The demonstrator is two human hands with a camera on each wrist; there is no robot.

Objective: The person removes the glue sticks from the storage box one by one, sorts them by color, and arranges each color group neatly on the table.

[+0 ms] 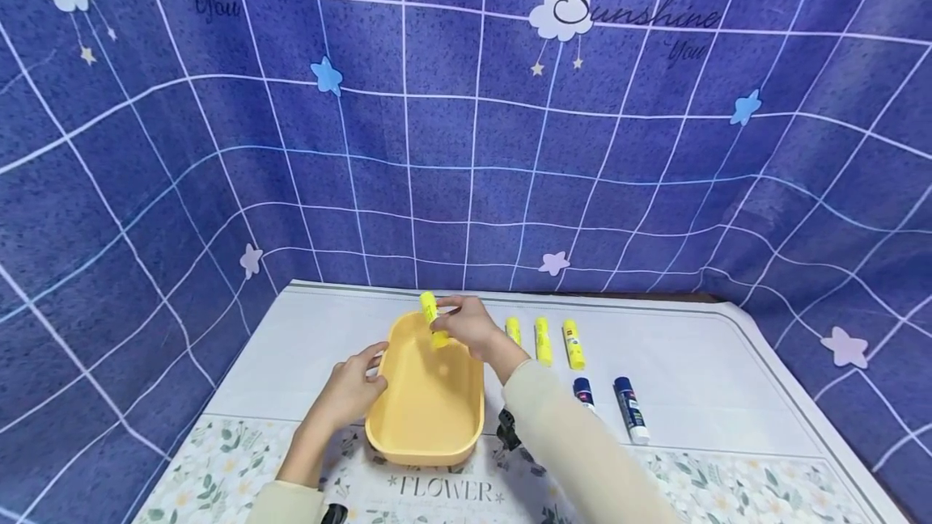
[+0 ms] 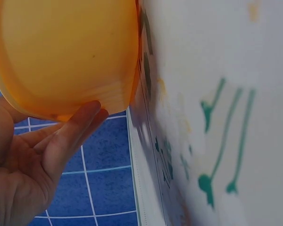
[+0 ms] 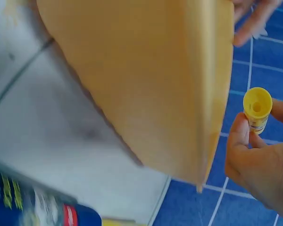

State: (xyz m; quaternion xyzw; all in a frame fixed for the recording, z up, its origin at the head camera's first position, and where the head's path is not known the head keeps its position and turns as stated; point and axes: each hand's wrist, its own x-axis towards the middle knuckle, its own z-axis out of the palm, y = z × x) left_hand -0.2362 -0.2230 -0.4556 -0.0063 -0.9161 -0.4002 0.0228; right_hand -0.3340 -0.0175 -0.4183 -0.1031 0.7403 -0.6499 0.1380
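Note:
My right hand (image 1: pixel 469 323) pinches a yellow glue stick (image 1: pixel 429 307) over the far end of a yellow-orange plastic basin (image 1: pixel 425 411). In the right wrist view the round end of that glue stick (image 3: pixel 257 104) faces the camera, with thumb and fingers around its body. My left hand (image 1: pixel 351 388) grips the basin's left rim, thumb on the inner side and fingers outside. From the left wrist, the fingers press against the wall of the basin (image 2: pixel 70 56). The basin's inside shows bare floor.
Right of the basin lie three yellow glue sticks (image 1: pixel 543 341) in a row, one partly behind the right wrist. Nearer are two dark blue glue sticks (image 1: pixel 630 409), one partly covered by the sleeve. A flowered cloth (image 1: pixel 218 467) covers the table's front; a blue curtain (image 1: pixel 451 144) hangs behind.

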